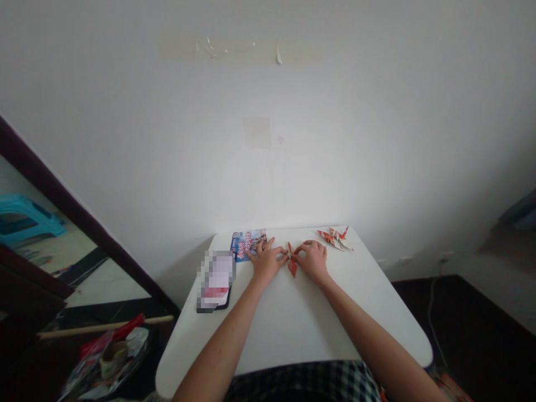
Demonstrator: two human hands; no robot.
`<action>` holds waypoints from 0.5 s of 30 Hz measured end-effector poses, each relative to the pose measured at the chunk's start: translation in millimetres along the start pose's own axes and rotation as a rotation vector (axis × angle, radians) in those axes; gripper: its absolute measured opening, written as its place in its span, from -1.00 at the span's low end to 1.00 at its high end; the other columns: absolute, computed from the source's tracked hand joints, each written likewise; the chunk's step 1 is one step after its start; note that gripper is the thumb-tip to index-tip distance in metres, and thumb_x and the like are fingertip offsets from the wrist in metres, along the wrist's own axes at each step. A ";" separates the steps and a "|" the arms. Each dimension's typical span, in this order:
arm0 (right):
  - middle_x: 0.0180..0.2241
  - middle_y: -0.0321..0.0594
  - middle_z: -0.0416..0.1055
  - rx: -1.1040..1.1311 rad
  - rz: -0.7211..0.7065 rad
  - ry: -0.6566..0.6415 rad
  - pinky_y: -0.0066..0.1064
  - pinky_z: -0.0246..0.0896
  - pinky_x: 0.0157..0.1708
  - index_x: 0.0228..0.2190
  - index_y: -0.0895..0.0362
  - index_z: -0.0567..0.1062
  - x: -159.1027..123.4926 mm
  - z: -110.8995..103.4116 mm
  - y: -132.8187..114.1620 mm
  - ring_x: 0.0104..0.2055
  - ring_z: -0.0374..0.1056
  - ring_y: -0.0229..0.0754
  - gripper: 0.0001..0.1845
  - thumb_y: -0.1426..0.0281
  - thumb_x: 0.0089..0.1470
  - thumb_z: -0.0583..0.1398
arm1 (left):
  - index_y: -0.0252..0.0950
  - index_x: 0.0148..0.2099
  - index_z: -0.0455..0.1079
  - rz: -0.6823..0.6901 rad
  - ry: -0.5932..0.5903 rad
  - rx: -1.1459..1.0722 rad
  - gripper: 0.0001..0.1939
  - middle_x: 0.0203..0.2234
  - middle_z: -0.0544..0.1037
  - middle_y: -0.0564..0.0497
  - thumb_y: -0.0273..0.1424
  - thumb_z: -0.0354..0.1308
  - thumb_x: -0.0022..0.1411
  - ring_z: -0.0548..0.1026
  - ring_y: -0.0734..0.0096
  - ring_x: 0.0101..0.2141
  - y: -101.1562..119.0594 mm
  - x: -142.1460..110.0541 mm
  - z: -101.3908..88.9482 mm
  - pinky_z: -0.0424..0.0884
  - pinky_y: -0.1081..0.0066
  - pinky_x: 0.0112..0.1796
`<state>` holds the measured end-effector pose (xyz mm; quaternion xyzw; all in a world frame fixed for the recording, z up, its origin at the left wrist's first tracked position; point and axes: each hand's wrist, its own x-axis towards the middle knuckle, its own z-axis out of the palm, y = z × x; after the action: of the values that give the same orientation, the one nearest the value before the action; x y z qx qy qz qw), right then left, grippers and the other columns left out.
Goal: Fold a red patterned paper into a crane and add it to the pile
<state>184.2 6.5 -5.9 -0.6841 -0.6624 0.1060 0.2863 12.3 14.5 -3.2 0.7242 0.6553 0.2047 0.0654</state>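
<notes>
A small folded piece of red-orange patterned paper (pixel 292 268) is held between my two hands over the white table. My left hand (pixel 268 258) pinches its left side with thumb and forefinger, the other fingers spread above the edge of a colourful printed sheet. From the right, my right hand (pixel 312 259) pinches the paper's other side, its fingers curled. The fingertips cover the middle of the paper. Beyond my right hand lie folded paper cranes (pixel 334 238) in similar red and white paper; I cannot tell exactly how many.
The blue printed sheet (pixel 240 245) lies at the table's back left. In front of it is a phone (pixel 218 279), its screen blurred out. The white table (pixel 310 329) meets the wall at the back. A bag of rubbish (pixel 113 357) and a wooden stick (pixel 157 320) are at lower left.
</notes>
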 end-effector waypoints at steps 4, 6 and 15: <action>0.10 -0.12 0.39 -0.006 -0.019 0.024 0.07 -0.18 0.32 -0.21 -0.07 0.68 -2.4 2.2 1.1 0.25 0.15 0.11 -0.83 0.19 0.16 0.33 | 0.14 -0.09 0.61 0.039 0.025 -0.013 -0.80 0.38 0.31 0.16 -0.07 0.23 0.30 0.09 -0.15 0.39 0.8 -3.4 1.6 -0.21 -0.63 0.21; 0.08 -0.10 0.40 -0.010 -0.038 0.051 0.02 -0.12 0.30 -0.21 -0.06 0.68 -3.9 2.8 3.0 0.22 0.17 0.11 -0.82 0.20 0.18 0.32 | 0.10 -0.13 0.62 0.060 0.039 -0.029 -0.83 0.37 0.33 0.16 -0.09 0.24 0.30 0.09 -0.14 0.39 0.6 -4.8 1.6 -0.22 -0.62 0.21; 0.06 -0.13 0.42 0.057 -0.144 0.049 -0.07 0.02 0.22 -0.29 -0.11 0.72 0.5 1.1 19.6 0.19 0.20 0.09 -0.89 0.24 0.14 0.35 | -0.03 -0.32 0.64 0.094 0.085 -0.089 -0.88 0.29 0.42 0.11 -0.17 0.35 0.22 0.15 -0.12 0.35 1.8 -9.3 -5.4 -0.19 -0.51 0.27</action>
<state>200.2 8.0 -17.1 -0.6285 -0.6995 0.0873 0.3286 11.4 4.2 0.4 0.7412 0.6129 0.2671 0.0602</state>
